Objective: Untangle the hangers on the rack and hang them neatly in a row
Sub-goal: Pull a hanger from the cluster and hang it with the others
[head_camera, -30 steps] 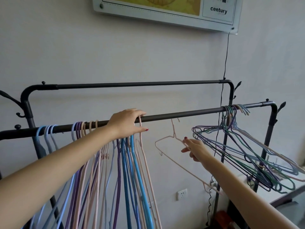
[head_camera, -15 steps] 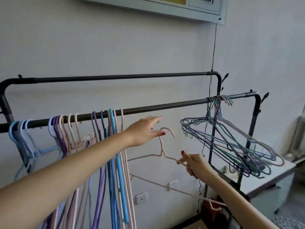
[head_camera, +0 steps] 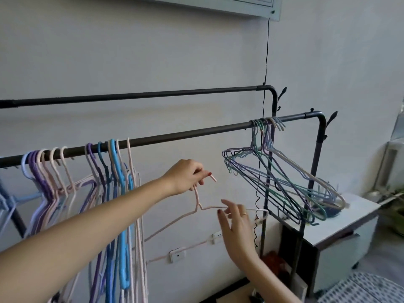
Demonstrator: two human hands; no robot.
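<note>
A dark metal rack has a front rail (head_camera: 185,133) and a higher back rail (head_camera: 153,96). Several pink, purple and blue hangers (head_camera: 105,171) hang in a row on the left of the front rail. A tangled bunch of hangers (head_camera: 282,182) hangs tilted at the rail's right end. Between them, below the rail, my left hand (head_camera: 188,178) pinches the hook of a pink hanger (head_camera: 197,204). My right hand (head_camera: 235,224) is under that hanger's right shoulder, fingers spread, fingertips touching the wire.
A white cabinet (head_camera: 341,232) stands at the right under the tangled bunch. A black cable (head_camera: 265,62) runs down the wall behind the rack. Wall sockets (head_camera: 177,255) sit low on the wall. A dotted surface (head_camera: 367,289) lies at the bottom right.
My left hand left the hung row and took the pink hanger's hook. My right hand loosened from a pinch on its shoulder to spread fingers. The view swung right.
</note>
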